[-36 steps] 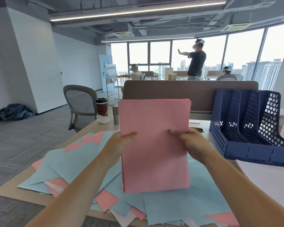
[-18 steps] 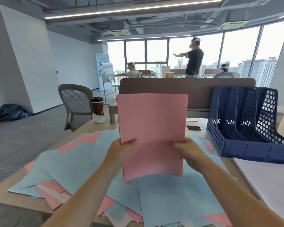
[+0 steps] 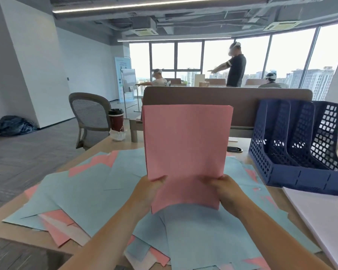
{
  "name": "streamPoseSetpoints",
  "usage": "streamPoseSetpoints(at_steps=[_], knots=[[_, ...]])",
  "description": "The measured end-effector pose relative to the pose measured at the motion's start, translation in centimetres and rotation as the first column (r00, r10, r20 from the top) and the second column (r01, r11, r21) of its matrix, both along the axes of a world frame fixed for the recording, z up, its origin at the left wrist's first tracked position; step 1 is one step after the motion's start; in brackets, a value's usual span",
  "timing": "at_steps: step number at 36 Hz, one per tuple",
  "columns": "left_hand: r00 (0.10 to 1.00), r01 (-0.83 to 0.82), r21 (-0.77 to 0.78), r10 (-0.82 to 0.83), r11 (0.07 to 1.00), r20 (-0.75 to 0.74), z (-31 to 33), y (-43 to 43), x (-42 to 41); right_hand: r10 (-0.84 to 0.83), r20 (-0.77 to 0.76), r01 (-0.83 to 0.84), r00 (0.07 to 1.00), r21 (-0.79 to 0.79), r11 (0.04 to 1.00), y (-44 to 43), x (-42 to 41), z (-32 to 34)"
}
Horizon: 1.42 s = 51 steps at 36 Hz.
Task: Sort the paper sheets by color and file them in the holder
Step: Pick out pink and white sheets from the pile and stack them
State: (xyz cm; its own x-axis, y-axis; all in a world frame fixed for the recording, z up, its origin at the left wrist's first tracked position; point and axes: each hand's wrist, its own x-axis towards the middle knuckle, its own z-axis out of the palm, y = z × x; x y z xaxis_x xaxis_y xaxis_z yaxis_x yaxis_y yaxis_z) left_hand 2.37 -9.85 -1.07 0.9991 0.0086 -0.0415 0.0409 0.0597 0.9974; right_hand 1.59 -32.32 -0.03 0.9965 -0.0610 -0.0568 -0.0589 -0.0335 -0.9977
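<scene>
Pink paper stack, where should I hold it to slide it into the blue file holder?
Set your grip low on both side edges of the pink stack, from the near side, as the left hand and right hand do. It stands upright and fanned at the top, so a two-sided hold probably keeps the sheets together.

Tabletop on my feed right now: total paper mess

I'm seeing a light wood tabletop point(image 3: 27, 237) mostly buried under loose blue and pink paper sheets point(image 3: 82, 191), overlapping every which way. The dark blue mesh holder point(image 3: 293, 176) sits far right, with a big white sheet point(image 3: 324, 221) just in front. There's a red cup point(image 3: 116, 120) at the far left corner, something white and crumpled point(image 3: 117, 135) beside it.
</scene>
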Motion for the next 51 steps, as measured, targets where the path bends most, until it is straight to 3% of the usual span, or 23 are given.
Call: streamPoseSetpoints(at_steps=[4, 8, 16, 22, 32, 41, 51], knots=[[0.992, -0.093, 0.188, 0.075, 0.978, 0.102, 0.4, -0.4, -0.3, -0.016, -0.001, 0.016, 1.000, -0.044, 0.999, 0.0, 0.0, -0.1], [0.973, -0.170, 0.234, 0.125, 0.957, 0.193, 2.1, -1.2, -1.2, -0.056, 0.020, 0.057, 0.998, -0.086, 0.995, 0.1, -0.5, 1.1], [0.984, -0.109, 0.128, 0.088, 0.986, 0.153, 3.7, -3.2, -2.5, -0.133, 0.085, 0.150, 0.987, -0.234, 0.961, -0.8, -2.7, 3.5], [0.996, -0.058, 0.093, 0.051, 0.994, 0.074, 4.4, -7.7, -1.8, -0.262, 0.126, 0.284, 0.957, -0.216, 0.934, -4.8, -1.8, 3.8], [0.997, -0.047, 0.033, 0.045, 0.998, 0.056, 6.0, -16.1, 1.3, -0.290, 0.237, 0.331, 0.927, -0.159, 0.930, -12.9, -0.6, 5.6], [0.989, 0.104, 0.140, -0.117, 0.985, 0.087, 7.5, -26.3, -1.9, -0.427, 0.249, 0.471, 0.869, -0.154, 0.868, -22.8, -5.6, 7.5], [0.956, 0.262, 0.110, -0.274, 0.959, 0.104, 6.9, -44.4, -9.1, -0.574, 0.230, 0.616, 0.786, -0.360, 0.700, -40.3, -16.2, 9.0]])
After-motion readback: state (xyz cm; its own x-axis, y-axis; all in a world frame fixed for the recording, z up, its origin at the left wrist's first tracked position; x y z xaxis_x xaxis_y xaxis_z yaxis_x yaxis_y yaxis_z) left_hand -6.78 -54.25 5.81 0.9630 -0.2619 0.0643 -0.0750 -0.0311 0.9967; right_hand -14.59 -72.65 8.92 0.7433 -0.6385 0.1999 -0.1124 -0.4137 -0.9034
